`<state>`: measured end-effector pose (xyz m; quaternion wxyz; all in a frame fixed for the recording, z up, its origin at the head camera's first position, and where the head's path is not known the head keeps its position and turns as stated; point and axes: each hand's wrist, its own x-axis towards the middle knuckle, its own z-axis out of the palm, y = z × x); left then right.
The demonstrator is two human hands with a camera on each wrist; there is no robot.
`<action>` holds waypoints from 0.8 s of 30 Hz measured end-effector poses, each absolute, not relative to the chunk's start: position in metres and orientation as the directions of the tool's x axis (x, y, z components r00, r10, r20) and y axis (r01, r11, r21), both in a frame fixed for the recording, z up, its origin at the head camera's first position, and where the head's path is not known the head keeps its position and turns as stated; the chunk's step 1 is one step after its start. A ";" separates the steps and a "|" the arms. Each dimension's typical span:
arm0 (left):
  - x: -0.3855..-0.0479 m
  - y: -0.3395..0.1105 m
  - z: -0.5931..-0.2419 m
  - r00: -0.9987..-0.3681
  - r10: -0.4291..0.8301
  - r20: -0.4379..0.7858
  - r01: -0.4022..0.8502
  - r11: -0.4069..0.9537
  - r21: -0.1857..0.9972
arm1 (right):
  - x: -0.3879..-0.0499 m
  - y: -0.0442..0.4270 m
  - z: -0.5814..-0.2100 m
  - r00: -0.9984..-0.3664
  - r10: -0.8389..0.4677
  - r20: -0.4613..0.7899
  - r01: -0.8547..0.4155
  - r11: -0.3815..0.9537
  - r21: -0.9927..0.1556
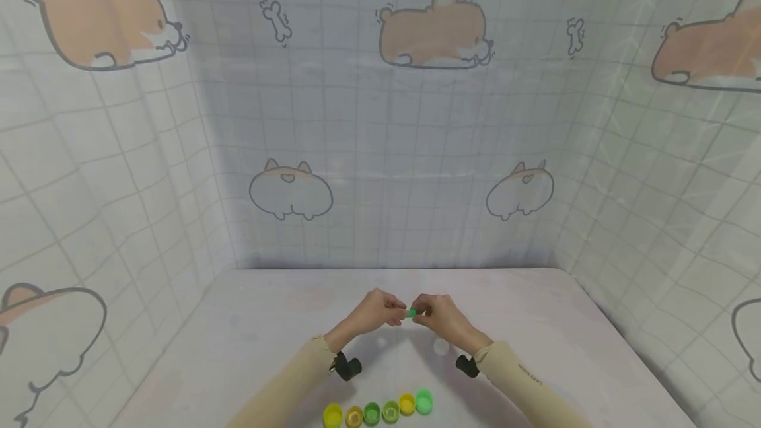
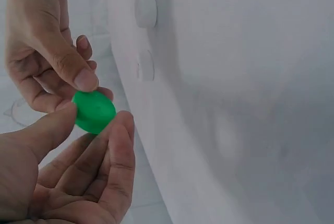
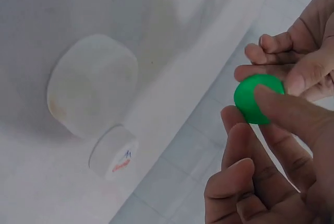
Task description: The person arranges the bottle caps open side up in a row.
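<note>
A flat, round green disc [image 1: 411,313], smooth and clay-like, is held up above the white table between both hands. My left hand [image 1: 378,310] pinches its edge between thumb and fingertips, as the left wrist view shows the green disc [image 2: 94,112] up close. From the other side my right hand [image 1: 441,314] grips the disc too. In the right wrist view the right thumb presses on the face of the green disc [image 3: 254,98], with fingers behind it. Fingers hide part of the disc's rim.
Several small yellow and green tubs [image 1: 390,411] stand in a row near the table's front. A white round piece [image 3: 94,85] lies beside a small white cap [image 3: 114,152] with blue and red marks. Printed cloth walls [image 1: 380,124] enclose the table.
</note>
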<state>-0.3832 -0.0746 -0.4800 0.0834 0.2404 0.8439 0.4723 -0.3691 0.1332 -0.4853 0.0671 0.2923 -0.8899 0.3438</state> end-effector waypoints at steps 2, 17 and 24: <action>-0.382 -0.075 -0.481 -0.873 0.482 0.075 0.319 0.448 0.835 | -0.369 0.134 -0.487 -0.819 -0.486 0.304 -0.565 0.597 -0.569; -0.380 -0.070 -0.485 -0.854 0.508 0.112 0.387 0.476 0.790 | -0.371 0.132 -0.489 -0.836 -0.485 0.258 -0.540 0.639 -0.548; -0.379 -0.068 -0.486 -0.844 0.527 0.103 0.395 0.479 0.784 | -0.368 0.136 -0.487 -0.832 -0.505 0.229 -0.540 0.645 -0.541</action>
